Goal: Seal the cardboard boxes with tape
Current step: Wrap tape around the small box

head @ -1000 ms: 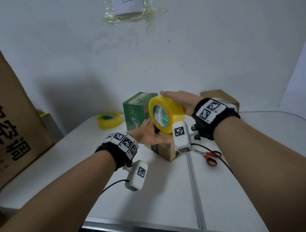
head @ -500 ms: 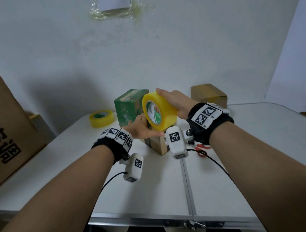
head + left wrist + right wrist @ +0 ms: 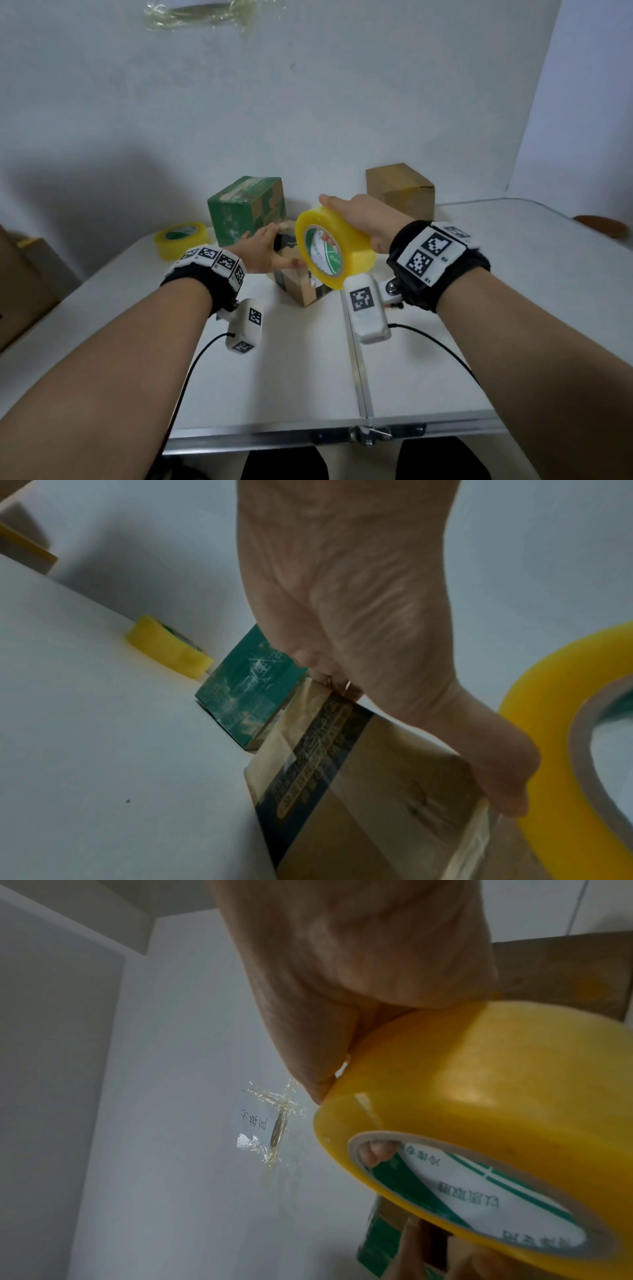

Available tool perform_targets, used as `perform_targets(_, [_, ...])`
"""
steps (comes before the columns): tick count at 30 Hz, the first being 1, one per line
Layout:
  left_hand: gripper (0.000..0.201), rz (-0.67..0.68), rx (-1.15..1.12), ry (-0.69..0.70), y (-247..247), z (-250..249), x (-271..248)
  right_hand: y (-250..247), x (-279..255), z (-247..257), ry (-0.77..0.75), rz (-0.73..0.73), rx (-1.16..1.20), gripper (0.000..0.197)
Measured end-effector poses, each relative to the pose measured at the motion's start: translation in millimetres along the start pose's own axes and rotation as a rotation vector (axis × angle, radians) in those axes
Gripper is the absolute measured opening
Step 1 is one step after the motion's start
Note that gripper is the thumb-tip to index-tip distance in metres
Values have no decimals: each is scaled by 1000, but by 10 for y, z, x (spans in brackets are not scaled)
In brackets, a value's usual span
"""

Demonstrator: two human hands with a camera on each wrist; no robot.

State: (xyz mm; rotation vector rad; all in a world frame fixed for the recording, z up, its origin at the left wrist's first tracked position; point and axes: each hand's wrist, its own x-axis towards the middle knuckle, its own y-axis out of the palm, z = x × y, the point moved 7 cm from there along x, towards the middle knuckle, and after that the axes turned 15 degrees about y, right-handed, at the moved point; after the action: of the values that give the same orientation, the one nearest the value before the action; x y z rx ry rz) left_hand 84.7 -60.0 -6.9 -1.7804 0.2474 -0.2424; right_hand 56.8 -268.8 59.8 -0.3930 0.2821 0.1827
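Small box [image 3: 301,289] sits mid-table [image 3: 445,370], one corner toward the person, brown card with a dark printed band, glossy tape on its sides. Tape roll [image 3: 334,248], yellow with a green-and-white core label, stands on edge above the box's right side.

Right hand [image 3: 359,216] grips the roll: palm over the outer rim, a fingertip showing inside the core in the right wrist view. Left hand [image 3: 265,250] lies flat on the box top, fingers stretched out, thumb along the near top edge and just beside the roll. Left wrist view shows a clear strip of tape by the thumb tip; can't tell whether it runs to the roll.

Green box [image 3: 246,209] stands just behind the small box, touching or nearly so. Spare roll [image 3: 181,239] lies flat to its left, apart. Brown box [image 3: 399,190] is at the back right, behind the right hand. Big carton [image 3: 20,287] at the table's left edge. Wall behind has a taped-up paper label [image 3: 255,1121].
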Motion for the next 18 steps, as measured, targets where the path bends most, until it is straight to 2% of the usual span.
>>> perform_targets(11, [131, 15, 32, 77, -28, -61, -23, -46, -106, -332, 13, -42, -107, 65])
perform_targets(18, [135, 58, 62, 51, -16, -89, -69, 53, -139, -517, 46, -23, -111, 60])
